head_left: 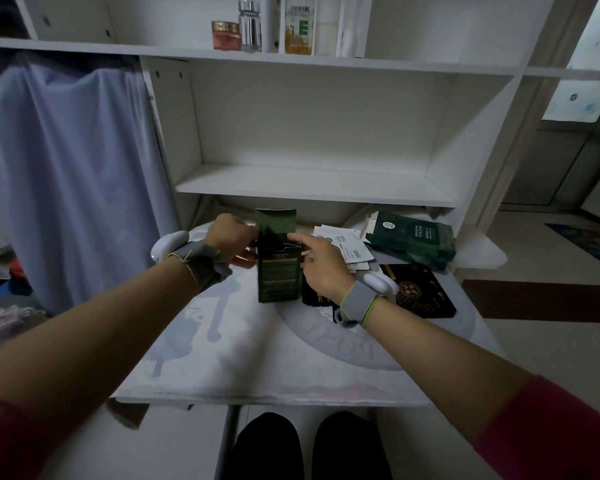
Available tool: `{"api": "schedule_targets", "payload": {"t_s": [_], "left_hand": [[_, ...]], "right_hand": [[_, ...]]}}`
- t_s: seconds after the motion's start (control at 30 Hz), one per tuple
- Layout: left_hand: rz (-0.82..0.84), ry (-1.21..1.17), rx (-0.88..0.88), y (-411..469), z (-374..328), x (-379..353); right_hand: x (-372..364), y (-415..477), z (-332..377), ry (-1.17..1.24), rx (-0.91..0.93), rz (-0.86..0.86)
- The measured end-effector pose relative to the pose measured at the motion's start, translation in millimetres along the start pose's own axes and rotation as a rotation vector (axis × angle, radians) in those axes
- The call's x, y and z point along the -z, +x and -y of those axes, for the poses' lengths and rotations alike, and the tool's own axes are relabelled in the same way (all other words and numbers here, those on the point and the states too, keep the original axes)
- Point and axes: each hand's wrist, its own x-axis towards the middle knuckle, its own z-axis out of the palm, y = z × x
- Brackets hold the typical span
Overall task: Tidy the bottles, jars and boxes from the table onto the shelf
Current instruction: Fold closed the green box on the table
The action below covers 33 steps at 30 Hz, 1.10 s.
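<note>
The tall dark green cardboard box (278, 268) stands upright on the white worktop (243, 344), between both hands. The left hand (232, 237) curls its fingers round the left edge. The right hand (321, 268) grips the right edge. The white shelf board (309, 187) is just behind and higher. A flat green box (414, 240) lies to the right, not in the way.

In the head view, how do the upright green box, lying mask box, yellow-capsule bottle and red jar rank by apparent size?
The upright green box and mask box: about alike, unranked.
Then yellow-capsule bottle.
Then red jar.
Both stand farther off, so true sizes are unsure.
</note>
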Motion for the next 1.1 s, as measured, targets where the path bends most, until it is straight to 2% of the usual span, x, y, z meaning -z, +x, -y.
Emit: {"api": "schedule_targets", "payload": {"t_s": [0.23, 0.33, 0.43, 0.57, 0.73, 0.93, 1.1], "left_hand": [[-0.025, 0.082, -0.023, 4.8, 10.4, -1.6], [0.003, 0.081, -0.125, 5.0, 10.5, -0.7], [0.06, 0.056, -0.234, 1.9, 9.2, -0.8], [0.126, -0.02, -0.241, -2.0, 9.3, 2.0], [0.113, 0.01, -0.291, -3.2, 13.9, 3.7], [0.095, 0.065, -0.341, -1.8, 22.1, 2.8], [0.121, 0.053, -0.348, 2.4, 28.0, 3.2]], "right_hand": [[-3.1, 1.6, -2.8, 0.023, 0.002, 0.004], [-3.5, 2.6, -1.7, 0.095, -0.017, -0.009], [-3.2, 3.8, -2.5, 0.123, -0.015, -0.059], [-3.1, 4.7, -3.0, 0.165, -0.048, -0.139], [-1.1, 2.5, -2.3, 0.349, -0.124, -0.204], [1.8, 0.1, 0.0, 0.419, -0.043, -0.227], [-3.1, 4.5, -4.0, 0.31, 0.035, -0.245]]}}
